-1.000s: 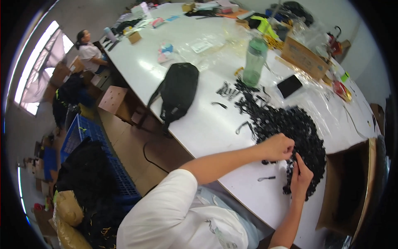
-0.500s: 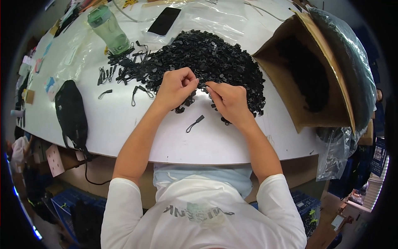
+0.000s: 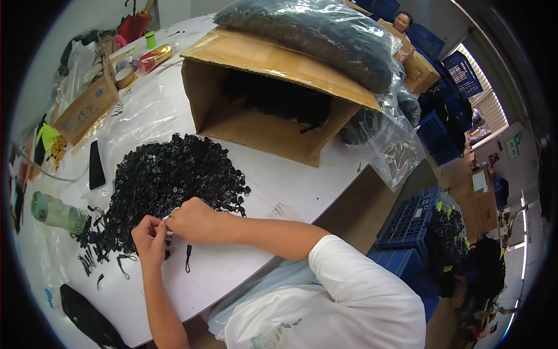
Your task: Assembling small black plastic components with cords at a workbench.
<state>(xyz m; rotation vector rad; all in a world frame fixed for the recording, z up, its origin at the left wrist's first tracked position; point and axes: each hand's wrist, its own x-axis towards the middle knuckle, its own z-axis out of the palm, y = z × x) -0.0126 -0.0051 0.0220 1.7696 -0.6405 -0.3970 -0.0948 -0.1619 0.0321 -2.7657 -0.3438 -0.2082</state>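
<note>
My left hand (image 3: 149,237) and my right hand (image 3: 196,221) meet at the near edge of a heap of small black plastic pieces (image 3: 168,180). Thumb and fingers of each are pinched together, fingertips almost touching. Whatever is between them is tiny and mostly hidden by the fingers. One black cord zipper pull (image 3: 188,258) with a loop lies on the white table just below my right hand. To the left of the heap, several more black zipper pulls (image 3: 87,262) are scattered, some beside a green bottle (image 3: 58,213) that appears tipped in this tilted view.
Behind the heap, an open cardboard box (image 3: 273,136) lies on its side with black items inside, a plastic-wrapped bundle (image 3: 314,38) on top. A phone (image 3: 96,166) and a black pouch (image 3: 90,317) are on the left. Blue crates (image 3: 410,218) stand right of the table edge; another person (image 3: 402,22) is far back.
The view has swung to the right and tilted, bringing in more of the room and a person. My fingertips have come closer together; both hands remain pinched by the heap.
</note>
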